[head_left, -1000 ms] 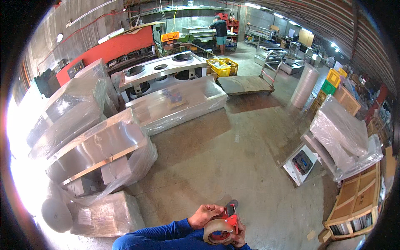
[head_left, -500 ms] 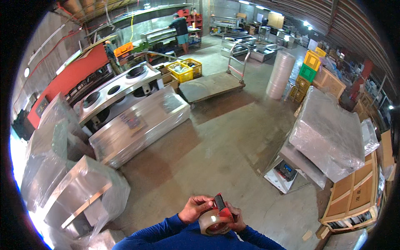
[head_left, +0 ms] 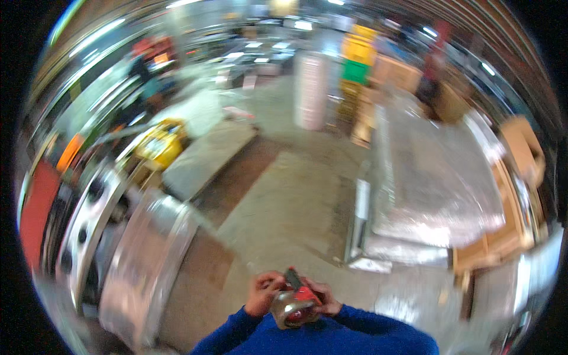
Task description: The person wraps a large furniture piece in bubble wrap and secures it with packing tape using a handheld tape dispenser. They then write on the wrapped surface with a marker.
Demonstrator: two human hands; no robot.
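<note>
Close to my body I hold a red packing tape dispenser (head_left: pixel 305 292) fitted with a wide roll of clear tape (head_left: pixel 290 312). My right hand (head_left: pixel 324 298) is closed around the dispenser's right side. My left hand (head_left: pixel 263 292) has its fingers bent against the dispenser's dark front end and the upper edge of the roll. Whether the left fingers pinch a loose end of tape is too blurred to see.
A film-wrapped bulky block (head_left: pixel 435 177) stands on the right, beside a wooden crate (head_left: pixel 494 236). Left are a wrapped metal unit (head_left: pixel 145 266), a stove top (head_left: pixel 89 231) and a flat trolley (head_left: pixel 210 157). An upright roll of film (head_left: pixel 310 92) and stacked crates (head_left: pixel 357 56) stand farther off.
My view has swung to the right, so the room's contents shift left and blur. Both hands still hold the tape dispenser in front of my body.
</note>
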